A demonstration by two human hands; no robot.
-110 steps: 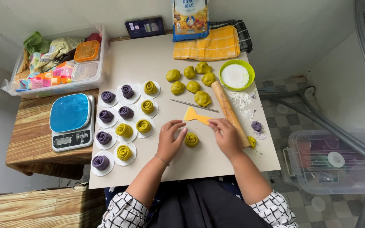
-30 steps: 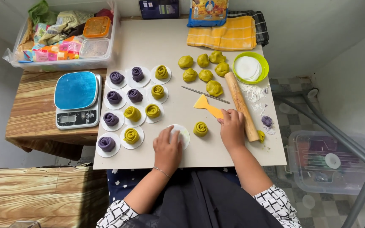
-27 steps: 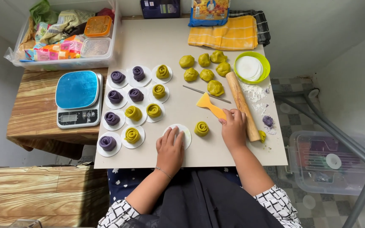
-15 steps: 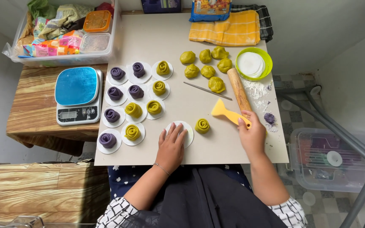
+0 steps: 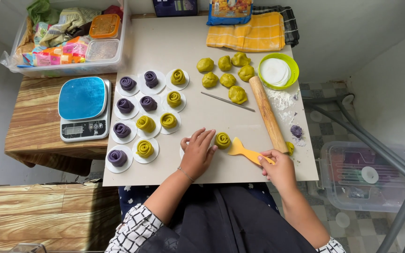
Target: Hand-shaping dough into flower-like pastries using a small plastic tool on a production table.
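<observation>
My left hand (image 5: 197, 152) lies flat on a white paper round at the front of the beige board (image 5: 198, 51), fingertips beside a yellow-green dough rose (image 5: 222, 139). My right hand (image 5: 277, 166) grips the handle of a yellow plastic scraper (image 5: 242, 150), whose blade touches the right side of that rose. To the left, several purple (image 5: 117, 157) and yellow-green dough roses (image 5: 145, 148) sit on white paper rounds in rows.
Several yellow-green dough balls (image 5: 228, 79), a thin metal stick (image 5: 227, 101), a wooden rolling pin (image 5: 267, 112) and a green bowl (image 5: 292, 70) of paper rounds lie at the back right. A blue kitchen scale (image 5: 83, 107) stands left, a clear bin (image 5: 66, 70) behind it.
My right hand picked up the yellow scraper and brought its blade against the rose. My left hand stayed pressed on the paper round.
</observation>
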